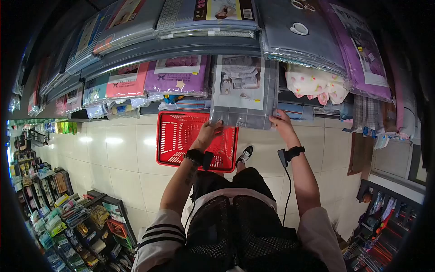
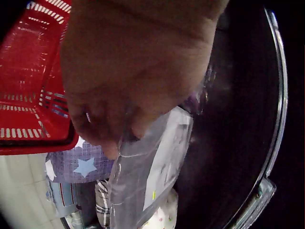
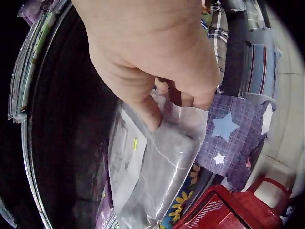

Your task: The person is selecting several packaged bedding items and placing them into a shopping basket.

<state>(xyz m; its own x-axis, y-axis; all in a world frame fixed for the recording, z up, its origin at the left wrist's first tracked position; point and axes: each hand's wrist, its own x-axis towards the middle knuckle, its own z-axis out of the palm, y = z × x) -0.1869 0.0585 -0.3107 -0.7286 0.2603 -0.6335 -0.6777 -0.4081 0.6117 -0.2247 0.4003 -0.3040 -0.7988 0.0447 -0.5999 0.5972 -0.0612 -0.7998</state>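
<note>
The left hand (image 1: 210,134) and right hand (image 1: 284,125) are pinching the near edge of a flat, grey checked bedding pack (image 1: 244,115) in glossy plastic, beside a purple pack (image 1: 174,82), near a slotted red plastic basket (image 1: 159,138). Its photo label (image 1: 238,86) is bearing a yellow sticker (image 1: 257,100), too small to read.

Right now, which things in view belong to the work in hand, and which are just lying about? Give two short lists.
In the work:
- clear-wrapped grey checked fabric pack, held by left hand and right hand
- red shopping basket, probably; neither hand holds it

Lying about:
- coral pack
- white dotted bundle
- star-patterned purple fabric
</note>
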